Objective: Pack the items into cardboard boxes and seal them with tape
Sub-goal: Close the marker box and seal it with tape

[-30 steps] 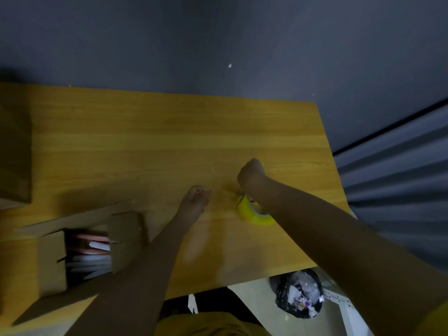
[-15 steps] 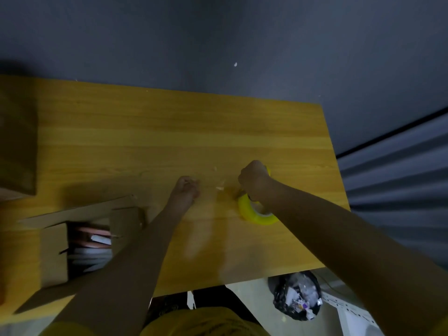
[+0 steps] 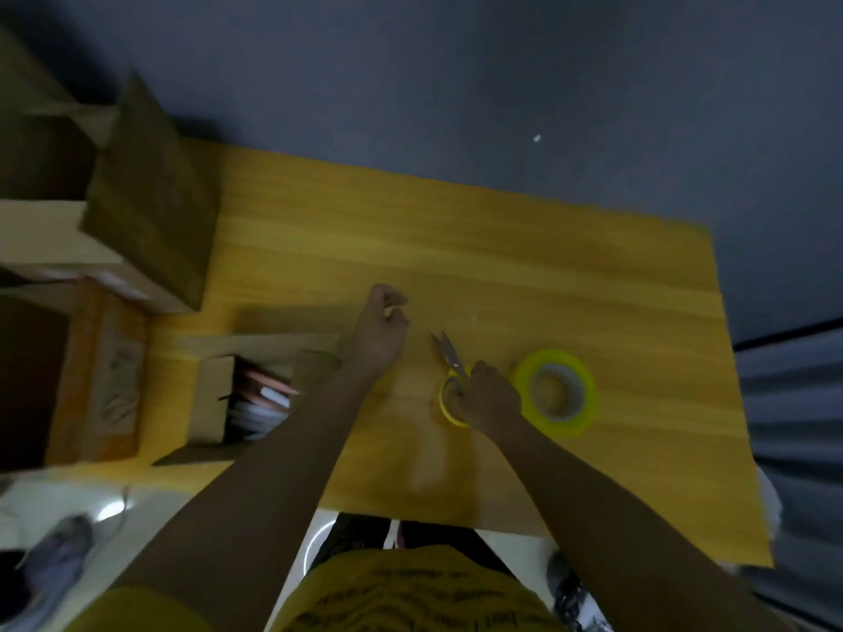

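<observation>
Right hand (image 3: pixel 486 396) grips yellow-handled scissors (image 3: pixel 449 367), blades parted, mid-desk (image 3: pixel 547 248); left hand (image 3: pixel 381 328) pinches small pale piece. One yellow tape roll (image 3: pixel 554 392) right; one open cardboard box (image 3: pixel 237 399) left.

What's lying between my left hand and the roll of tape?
In the head view, the yellow-handled scissors lie there, gripped by your right hand, between the left hand and the yellow tape roll.

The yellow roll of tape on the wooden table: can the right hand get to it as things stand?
Probably yes. The yellow roll of tape lies flat just beside the right hand with nothing between them, but that hand grips the yellow-handled scissors, so it would likely need to put them down first.
</observation>
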`<act>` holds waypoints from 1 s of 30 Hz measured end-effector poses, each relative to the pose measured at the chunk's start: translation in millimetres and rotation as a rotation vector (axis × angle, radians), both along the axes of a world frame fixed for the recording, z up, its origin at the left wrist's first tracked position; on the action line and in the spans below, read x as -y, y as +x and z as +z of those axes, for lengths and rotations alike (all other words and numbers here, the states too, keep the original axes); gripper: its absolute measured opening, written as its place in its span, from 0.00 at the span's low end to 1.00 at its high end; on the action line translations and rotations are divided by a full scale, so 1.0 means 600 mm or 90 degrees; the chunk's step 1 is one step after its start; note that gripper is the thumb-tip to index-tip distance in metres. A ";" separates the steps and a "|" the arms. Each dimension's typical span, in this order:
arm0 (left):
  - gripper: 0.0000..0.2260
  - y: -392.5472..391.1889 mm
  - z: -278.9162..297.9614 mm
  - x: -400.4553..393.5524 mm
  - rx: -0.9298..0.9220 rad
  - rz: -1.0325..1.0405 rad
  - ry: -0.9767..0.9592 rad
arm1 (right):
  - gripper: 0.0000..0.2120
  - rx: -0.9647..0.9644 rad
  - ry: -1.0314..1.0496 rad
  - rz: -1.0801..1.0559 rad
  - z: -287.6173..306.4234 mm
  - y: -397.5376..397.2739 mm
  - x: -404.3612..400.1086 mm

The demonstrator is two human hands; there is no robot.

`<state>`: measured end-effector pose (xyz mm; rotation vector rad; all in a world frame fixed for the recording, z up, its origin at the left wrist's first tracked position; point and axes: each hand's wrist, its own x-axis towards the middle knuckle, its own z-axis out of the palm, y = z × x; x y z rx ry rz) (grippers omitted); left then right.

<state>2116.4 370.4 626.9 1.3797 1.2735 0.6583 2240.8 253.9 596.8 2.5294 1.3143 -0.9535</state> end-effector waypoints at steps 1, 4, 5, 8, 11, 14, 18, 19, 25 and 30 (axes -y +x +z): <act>0.09 -0.008 0.008 0.004 -0.012 -0.006 0.011 | 0.22 0.011 -0.004 0.015 -0.016 -0.013 0.003; 0.06 -0.036 0.021 0.016 -0.015 -0.011 0.017 | 0.24 0.048 0.014 0.078 -0.043 -0.031 0.007; 0.05 -0.044 0.026 0.019 -0.008 -0.005 0.010 | 0.23 0.070 0.026 0.114 -0.046 -0.031 0.006; 0.05 -0.064 0.042 0.029 0.018 0.041 -0.008 | 0.17 0.096 0.026 0.229 -0.027 -0.023 -0.012; 0.05 -0.082 0.071 0.040 0.061 0.092 -0.014 | 0.07 -0.027 0.214 0.085 0.024 -0.010 -0.044; 0.04 -0.105 0.098 0.049 0.100 0.139 -0.035 | 0.22 -0.394 0.391 -0.249 0.086 -0.024 -0.069; 0.04 -0.138 0.124 0.052 0.137 0.162 -0.038 | 0.29 -0.733 0.313 -0.417 0.134 -0.072 -0.093; 0.04 -0.148 0.128 0.051 0.145 0.169 -0.042 | 0.27 -0.736 0.333 -0.427 0.138 -0.087 -0.101; 0.02 -0.233 0.132 0.025 0.198 0.206 -0.061 | 0.09 -0.493 0.548 -0.420 0.134 -0.166 -0.127; 0.07 -0.327 0.131 -0.011 0.218 0.202 -0.107 | 0.15 -0.439 0.522 -0.342 0.134 -0.251 -0.144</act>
